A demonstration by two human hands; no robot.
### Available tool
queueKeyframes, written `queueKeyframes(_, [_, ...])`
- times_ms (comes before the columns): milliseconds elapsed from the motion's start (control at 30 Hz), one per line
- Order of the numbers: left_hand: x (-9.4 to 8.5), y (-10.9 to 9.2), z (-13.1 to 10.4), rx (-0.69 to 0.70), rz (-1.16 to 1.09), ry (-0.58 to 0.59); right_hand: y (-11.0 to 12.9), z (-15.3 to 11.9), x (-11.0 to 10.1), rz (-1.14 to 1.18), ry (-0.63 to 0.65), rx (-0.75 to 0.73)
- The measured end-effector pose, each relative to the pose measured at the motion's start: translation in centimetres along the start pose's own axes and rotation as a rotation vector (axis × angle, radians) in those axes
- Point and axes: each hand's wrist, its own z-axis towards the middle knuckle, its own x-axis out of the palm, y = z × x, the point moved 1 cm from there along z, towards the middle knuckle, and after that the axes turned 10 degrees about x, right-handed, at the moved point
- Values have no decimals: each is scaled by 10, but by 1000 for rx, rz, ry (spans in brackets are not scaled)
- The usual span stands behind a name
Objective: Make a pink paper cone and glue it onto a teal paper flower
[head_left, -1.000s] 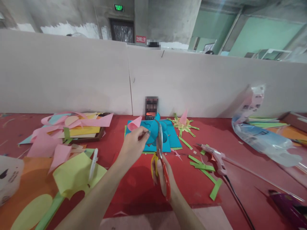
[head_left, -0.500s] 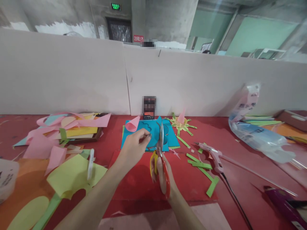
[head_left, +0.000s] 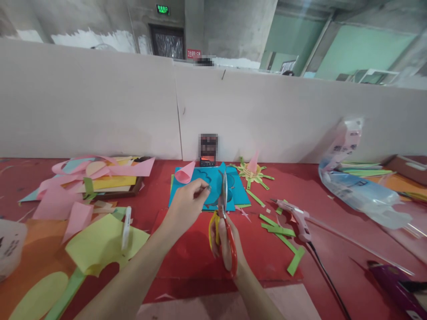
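My right hand [head_left: 227,249] grips scissors [head_left: 224,195] with red and yellow handles, blades pointing up and away from me. Close to the blades, the fingers of my left hand [head_left: 191,200] are pinched on a blue paper piece [head_left: 215,189], which blends with the blue sheets behind, so its full outline is unclear. Dark curved lines mark the blue sheets [head_left: 240,198]. A rolled pink paper cone [head_left: 184,173] rests at their back left. Just right of them stands a pink-tipped paper flower shape [head_left: 253,171] with green strips.
A pink glue gun [head_left: 296,215] and green paper strips [head_left: 276,229] lie at right, near a plastic bag [head_left: 363,191]. Coloured paper [head_left: 113,182] is piled left, with a white marker [head_left: 126,229] on yellow-green paper. A white partition [head_left: 133,106] borders the red table [head_left: 333,249].
Both hands and the scissors hold almost the same position. The whole view has shifted very slightly.
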Motion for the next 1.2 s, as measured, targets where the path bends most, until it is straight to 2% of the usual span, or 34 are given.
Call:
queueKeyframes(300, [1,3,1,-4,-6,-4,-4,1,1,79,-5,31])
queueKeyframes(767, [-4,0,1,-18,21,-18,-9,2,0,28,-12,33])
queueKeyframes(1200, [-9,1,5,-41,19,-76,-1,-1,1,-35,-1,56])
